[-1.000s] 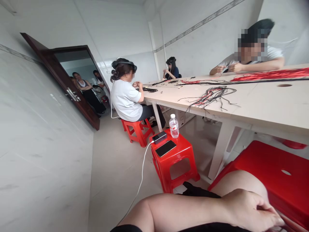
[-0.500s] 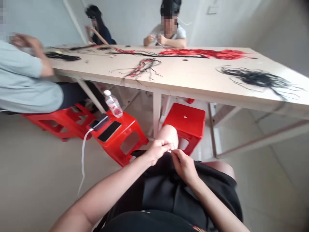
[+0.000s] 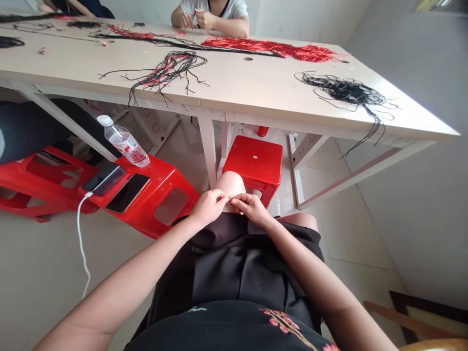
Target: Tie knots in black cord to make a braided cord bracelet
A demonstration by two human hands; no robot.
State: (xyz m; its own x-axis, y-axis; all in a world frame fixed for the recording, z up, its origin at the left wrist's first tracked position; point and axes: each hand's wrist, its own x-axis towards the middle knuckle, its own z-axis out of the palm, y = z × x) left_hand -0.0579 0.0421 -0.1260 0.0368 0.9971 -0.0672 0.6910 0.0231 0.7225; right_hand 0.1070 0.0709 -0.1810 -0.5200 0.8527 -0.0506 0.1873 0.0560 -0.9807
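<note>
Over the lap (image 3: 237,273): left hand (image 3: 208,207) and right hand (image 3: 254,207), both pinched on a thin strand (image 3: 229,198) between them; handling apparently underway, completeness untellable. On the table (image 3: 248,90): black cords (image 3: 347,90), loose.

Looks forward and steeply down from head height, over a black-clad lap (image 3: 234,263). Sits fairly close above the left hand (image 3: 210,207) and right hand (image 3: 252,207), catching both near mid-view. Reaches out across the long table (image 3: 234,83) to its far side, cutting off a far co-worker (image 3: 230,24) at the neck.
</note>
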